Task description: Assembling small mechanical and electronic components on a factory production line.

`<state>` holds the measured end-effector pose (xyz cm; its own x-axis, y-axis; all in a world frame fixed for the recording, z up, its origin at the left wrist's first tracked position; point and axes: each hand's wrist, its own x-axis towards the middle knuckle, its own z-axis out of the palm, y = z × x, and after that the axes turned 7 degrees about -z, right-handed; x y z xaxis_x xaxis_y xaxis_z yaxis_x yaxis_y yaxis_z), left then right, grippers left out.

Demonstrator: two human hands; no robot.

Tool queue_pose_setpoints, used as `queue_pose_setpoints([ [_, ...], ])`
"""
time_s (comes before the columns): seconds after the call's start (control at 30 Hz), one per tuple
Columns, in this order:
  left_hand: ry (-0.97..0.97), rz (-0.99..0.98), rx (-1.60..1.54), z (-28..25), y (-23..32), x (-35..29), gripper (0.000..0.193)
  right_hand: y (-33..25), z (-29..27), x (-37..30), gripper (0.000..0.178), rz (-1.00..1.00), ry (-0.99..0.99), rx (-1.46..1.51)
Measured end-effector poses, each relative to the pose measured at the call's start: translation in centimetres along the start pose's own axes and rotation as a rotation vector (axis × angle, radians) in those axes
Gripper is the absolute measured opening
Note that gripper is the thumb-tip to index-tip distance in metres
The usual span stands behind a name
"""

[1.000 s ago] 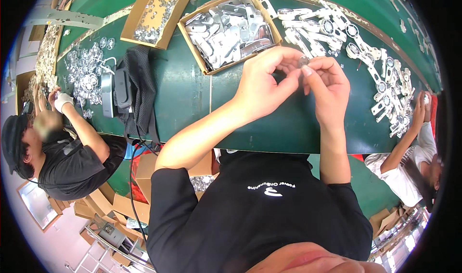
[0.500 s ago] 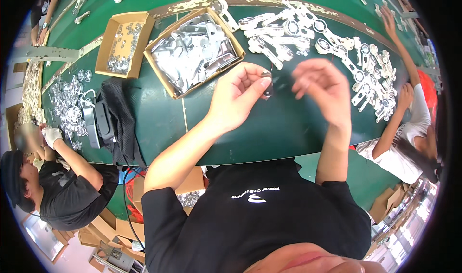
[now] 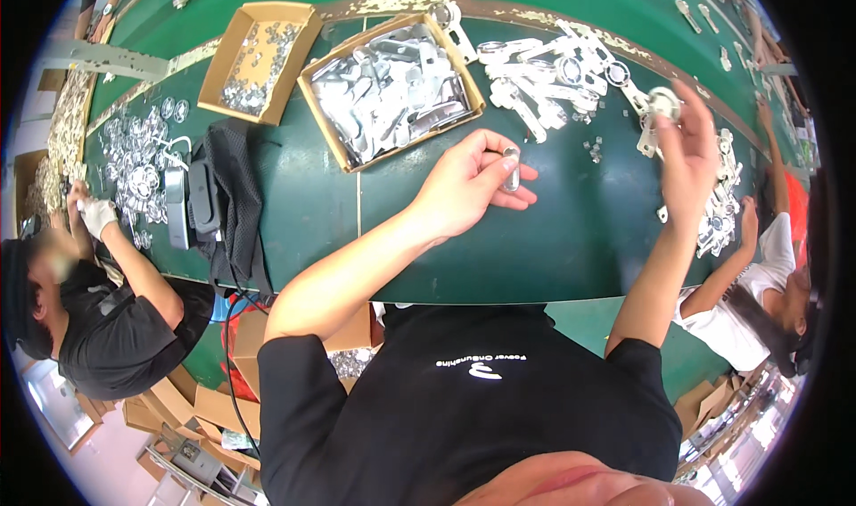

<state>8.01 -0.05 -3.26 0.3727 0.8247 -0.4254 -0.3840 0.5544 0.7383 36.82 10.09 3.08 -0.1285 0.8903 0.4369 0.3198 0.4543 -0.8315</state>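
My left hand (image 3: 468, 181) is above the middle of the green table, thumb and forefinger pinching a small shiny elongated metal piece (image 3: 512, 169); its other fingers stretch out behind. At the right, my right hand (image 3: 691, 158) is raised with its thumb and fingers closed on a white part with a round ring-shaped head (image 3: 662, 105). Below and behind that hand lies the right end of a pile of similar white parts (image 3: 727, 172). Another heap of white ring-headed parts (image 3: 544, 74) lies beyond my left hand. A few small clear bits (image 3: 594, 149) rest on the table between my hands.
A cardboard box (image 3: 383, 156) full of shiny silver pieces stands left of centre. A shallower box (image 3: 297, 65) with small bits is beside it. Farther left are a black cloth (image 3: 239, 194), a dark device (image 3: 205, 198) and clear parts (image 3: 138, 181). People work at both sides.
My right hand has moved right and up and now holds a white ring-headed part. My left hand has shifted slightly right and down, its piece turned and its rear fingers extended.
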Motion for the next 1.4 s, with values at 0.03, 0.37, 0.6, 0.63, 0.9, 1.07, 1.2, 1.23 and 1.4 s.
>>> queue_pose_setpoints([
  [0.03,-0.007,-0.005,-0.015,-0.1,0.1,0.0,0.018,-0.9,-1.0,-0.2,0.047,0.078,-0.023,-0.001],
  [0.37,-0.043,-0.076,-0.032,-0.1,0.9,0.6,0.030,-1.8,7.5,-4.0,0.043,0.268,-0.219,0.635],
  [0.6,-0.071,-0.062,-0.114,-0.2,0.8,0.3,0.038,-1.8,9.9,-5.0,0.041,0.307,-0.271,0.586],
  [0.63,-0.071,-0.063,-0.115,-0.2,0.8,0.3,0.038,-1.8,10.0,-5.2,0.041,0.315,-0.281,0.567],
  [0.9,-0.059,-0.069,-0.108,-0.3,0.8,0.4,0.038,-1.8,10.9,-5.3,0.040,0.332,-0.320,0.549],
  [1.07,-0.078,-0.068,-0.109,-0.5,0.6,0.6,0.038,-1.8,10.9,-5.2,0.039,0.350,-0.336,0.502],
  [1.2,-0.072,-0.077,-0.067,-0.3,0.7,0.4,0.030,-2.0,11.3,-5.2,0.039,0.355,-0.319,0.535],
  [1.23,-0.073,-0.078,-0.068,-0.2,0.6,0.4,0.030,-1.8,11.3,-5.2,0.038,0.358,-0.326,0.551],
  [1.4,-0.034,-0.024,0.026,0.1,0.0,0.3,0.024,-1.5,11.3,-5.4,0.037,0.365,-0.344,0.569],
])
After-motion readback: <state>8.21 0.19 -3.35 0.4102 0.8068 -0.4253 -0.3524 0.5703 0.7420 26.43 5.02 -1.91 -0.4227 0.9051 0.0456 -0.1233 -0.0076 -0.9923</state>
